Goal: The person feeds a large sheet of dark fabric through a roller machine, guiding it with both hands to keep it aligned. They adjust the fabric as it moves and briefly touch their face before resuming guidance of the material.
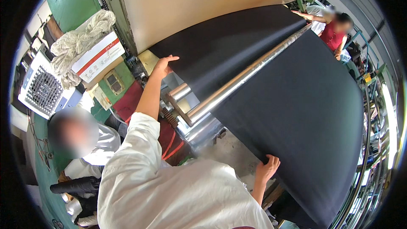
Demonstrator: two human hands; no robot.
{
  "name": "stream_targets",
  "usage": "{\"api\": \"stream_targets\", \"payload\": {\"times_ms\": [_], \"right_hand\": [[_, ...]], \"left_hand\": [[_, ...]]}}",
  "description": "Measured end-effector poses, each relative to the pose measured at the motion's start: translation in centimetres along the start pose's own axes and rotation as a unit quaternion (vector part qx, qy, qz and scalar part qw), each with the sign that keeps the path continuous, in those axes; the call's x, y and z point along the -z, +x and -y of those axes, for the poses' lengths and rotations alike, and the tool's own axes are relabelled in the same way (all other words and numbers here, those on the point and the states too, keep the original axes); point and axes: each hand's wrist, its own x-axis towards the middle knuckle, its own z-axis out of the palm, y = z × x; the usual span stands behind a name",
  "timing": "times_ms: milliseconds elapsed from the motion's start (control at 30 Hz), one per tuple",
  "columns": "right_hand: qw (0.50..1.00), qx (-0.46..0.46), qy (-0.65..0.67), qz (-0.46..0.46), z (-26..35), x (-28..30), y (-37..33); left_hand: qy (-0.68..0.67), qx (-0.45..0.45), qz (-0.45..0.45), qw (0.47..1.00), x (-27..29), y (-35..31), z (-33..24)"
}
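A wide black sheet [296, 101] runs over a long metal roller [254, 68] and slopes down to the right. My left hand [163, 65] is reached forward at the sheet's left edge, near the large pale drum, its fingers stretched out; whether they press on the sheet is hard to see. Lower down, my right hand [268, 168] has its fingers curled over the sheet's near edge. Between my hands are the roller's end bracket [179, 109] and a shorter metal roller [180, 91].
The pale drum [203, 0] rises ahead. At far right a person in red [333, 37] reaches to the sheet's far end, beside another in white. A person in white [108, 138] is close on my left, near a carton [99, 57], bundled cloth [80, 40] and a fan unit [44, 85].
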Motion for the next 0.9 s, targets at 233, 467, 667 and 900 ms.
{"api": "stream_targets", "payload": {"times_ms": [233,467,667,900], "right_hand": [[0.993,0.049,0.019,0.109,-2.0,-1.2,-1.5],[0.988,0.075,0.051,0.123,1.7,-2.0,-1.3],[0.981,0.095,0.079,0.146,3.0,-2.5,-1.1],[0.993,0.098,0.062,0.038,1.4,-1.0,0.4]], "left_hand": [[-0.043,-0.003,-0.033,0.999,1.2,2.1,0.6],[-0.048,-0.009,-0.115,0.992,1.7,2.2,0.3],[-0.025,0.014,-0.023,0.999,0.8,1.5,0.5],[-0.020,0.008,-0.051,0.998,1.1,0.0,-0.6]]}}
